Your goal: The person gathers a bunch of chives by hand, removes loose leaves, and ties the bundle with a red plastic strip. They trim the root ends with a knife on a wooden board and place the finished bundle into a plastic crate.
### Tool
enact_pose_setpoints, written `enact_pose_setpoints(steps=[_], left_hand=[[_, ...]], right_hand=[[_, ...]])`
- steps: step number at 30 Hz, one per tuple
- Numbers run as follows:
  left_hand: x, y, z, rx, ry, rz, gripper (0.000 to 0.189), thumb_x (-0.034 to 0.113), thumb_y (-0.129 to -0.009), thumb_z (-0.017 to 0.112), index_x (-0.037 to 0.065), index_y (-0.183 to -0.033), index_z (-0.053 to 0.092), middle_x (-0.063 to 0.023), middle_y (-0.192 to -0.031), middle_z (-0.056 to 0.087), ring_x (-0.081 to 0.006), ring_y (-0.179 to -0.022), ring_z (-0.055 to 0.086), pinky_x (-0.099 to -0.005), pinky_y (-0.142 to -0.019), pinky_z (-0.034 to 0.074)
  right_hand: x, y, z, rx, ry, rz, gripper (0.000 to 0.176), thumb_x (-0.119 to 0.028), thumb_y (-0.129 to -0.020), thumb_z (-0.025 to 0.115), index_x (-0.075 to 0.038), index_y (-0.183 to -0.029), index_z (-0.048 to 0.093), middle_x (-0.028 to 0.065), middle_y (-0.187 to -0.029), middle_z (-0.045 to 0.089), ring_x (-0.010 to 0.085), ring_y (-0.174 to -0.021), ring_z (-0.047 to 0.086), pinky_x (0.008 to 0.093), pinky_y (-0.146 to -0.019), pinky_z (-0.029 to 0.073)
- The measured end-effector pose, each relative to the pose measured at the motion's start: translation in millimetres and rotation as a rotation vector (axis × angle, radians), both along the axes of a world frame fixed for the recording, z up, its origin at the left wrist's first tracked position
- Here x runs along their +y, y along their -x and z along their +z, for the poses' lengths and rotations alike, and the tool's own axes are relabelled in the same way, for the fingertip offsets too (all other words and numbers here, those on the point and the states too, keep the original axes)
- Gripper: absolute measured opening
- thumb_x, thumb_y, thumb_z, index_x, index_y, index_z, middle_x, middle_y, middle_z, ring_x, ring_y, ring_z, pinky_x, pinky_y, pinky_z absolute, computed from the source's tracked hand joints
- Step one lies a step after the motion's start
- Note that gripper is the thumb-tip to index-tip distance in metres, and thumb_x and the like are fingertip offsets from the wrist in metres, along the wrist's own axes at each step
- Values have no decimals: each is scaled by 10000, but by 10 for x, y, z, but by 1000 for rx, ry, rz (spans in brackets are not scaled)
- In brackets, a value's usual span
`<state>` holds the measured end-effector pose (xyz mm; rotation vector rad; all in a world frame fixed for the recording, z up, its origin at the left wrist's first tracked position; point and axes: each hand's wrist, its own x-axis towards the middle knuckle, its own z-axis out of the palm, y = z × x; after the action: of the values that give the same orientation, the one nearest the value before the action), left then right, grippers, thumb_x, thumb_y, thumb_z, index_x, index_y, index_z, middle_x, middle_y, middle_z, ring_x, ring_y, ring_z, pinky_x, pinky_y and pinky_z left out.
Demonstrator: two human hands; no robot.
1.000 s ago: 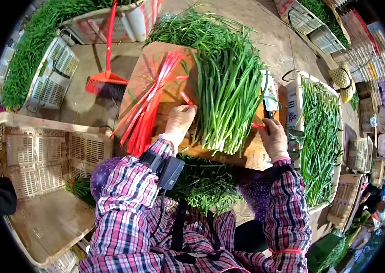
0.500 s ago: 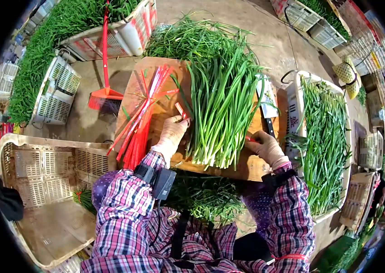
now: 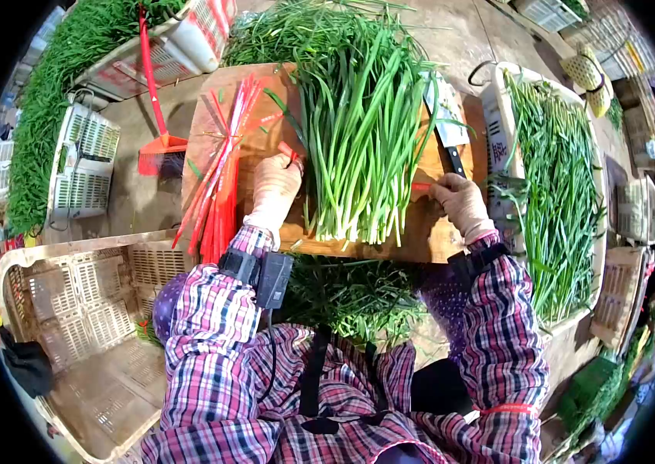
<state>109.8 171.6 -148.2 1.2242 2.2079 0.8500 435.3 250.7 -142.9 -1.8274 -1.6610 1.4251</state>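
Note:
A thick bunch of garlic chives (image 3: pixel 362 155) lies on a wooden board (image 3: pixel 316 249), pale cut ends toward me. My left hand (image 3: pixel 275 189), closed, pinches a red strip (image 3: pixel 289 151) just left of the chives. On the right, my right hand (image 3: pixel 460 203) is closed on another red end (image 3: pixel 421 186) beside the stems. Whether both ends belong to one strip under the bunch is hidden. A pile of red ties (image 3: pixel 223 185) lies on the board left of my left hand. Above my right hand rests a kitchen knife (image 3: pixel 447 124) with a black handle.
A white crate (image 3: pixel 501 127) full of greens stands at the right. An open, dirty plastic crate (image 3: pixel 80 309) sits lower left. Loose greens (image 3: pixel 265 35) are heaped beyond the board. A red broom (image 3: pixel 161 147) and more crates (image 3: pixel 87 158) stand at the upper left.
The view has tilted, so the board and chives appear higher and slightly left. My right hand has drawn a little away from the stems, showing more of the red end. Both hands keep their grip.

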Motion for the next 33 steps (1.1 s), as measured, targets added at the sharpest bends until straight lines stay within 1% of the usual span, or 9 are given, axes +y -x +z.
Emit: enact_pose_setpoints(steps=[1,4,9,14,21,25,27,29,33], left_hand=[[-9,-7,-41,-122,-42,57,233,191,-843,617,-34,-883,663,-183,-741,662,-282,-662,622,-350,-645,455],[-64,-33,-92,-623,-173,188,202,133,-877,622,-51,-942,676,48,-802,613,-42,-726,495,-224,-654,411],[-108,-66,-20,-807,-157,231,158,101,-904,596,-9,-976,683,42,-849,622,-39,-730,514,-194,-668,410],[-131,-80,-196,-951,-316,242,122,86,-907,588,21,-954,680,40,-839,622,-34,-732,532,-175,-664,411],[-129,-101,16,-1031,-254,312,151,97,-840,673,29,-975,680,5,-871,652,-70,-785,561,-231,-735,441],[-109,-89,279,-884,-230,139,152,126,-858,653,35,-979,667,12,-914,647,-79,-853,557,-232,-807,420],[-50,-22,467,-774,-161,17,167,142,-859,652,27,-979,665,14,-919,646,-76,-867,557,-231,-813,416],[-2,5,691,-708,-95,-14,165,142,-862,634,11,-959,664,12,-909,643,-62,-856,547,-231,-790,428],[188,173,763,-454,171,-216,132,108,-848,625,-17,-873,658,3,-822,639,-79,-756,561,-260,-709,458]], right_hand=[[-19,59,112,123,44,-55,188,-143,-819,701,-1,-931,650,29,-740,643,89,-679,584,253,-603,475],[-120,76,302,379,127,-129,207,-61,-821,660,-43,-1027,642,30,-819,658,104,-690,608,227,-591,495],[-212,68,171,817,90,-2,424,48,-761,603,-82,-1165,588,46,-973,645,123,-745,621,254,-620,521],[-210,47,113,788,64,-20,169,-129,-879,646,-78,-1037,613,50,-868,668,140,-755,633,252,-613,518],[-78,232,276,795,60,73,121,-129,-847,688,-65,-925,622,35,-783,643,117,-671,593,247,-594,484],[20,601,586,463,-13,368,131,-136,-861,675,-45,-946,633,-2,-776,620,89,-685,561,244,-624,466],[13,818,659,499,8,401,118,-116,-854,677,-22,-914,639,-15,-751,604,69,-687,535,238,-633,453],[39,979,751,266,-49,538,88,-88,-832,670,-41,-903,649,11,-725,619,85,-681,549,261,-633,456],[-60,1166,638,259,-199,590,129,-135,-797,679,-60,-898,648,94,-745,645,207,-689,612,333,-663,482]])
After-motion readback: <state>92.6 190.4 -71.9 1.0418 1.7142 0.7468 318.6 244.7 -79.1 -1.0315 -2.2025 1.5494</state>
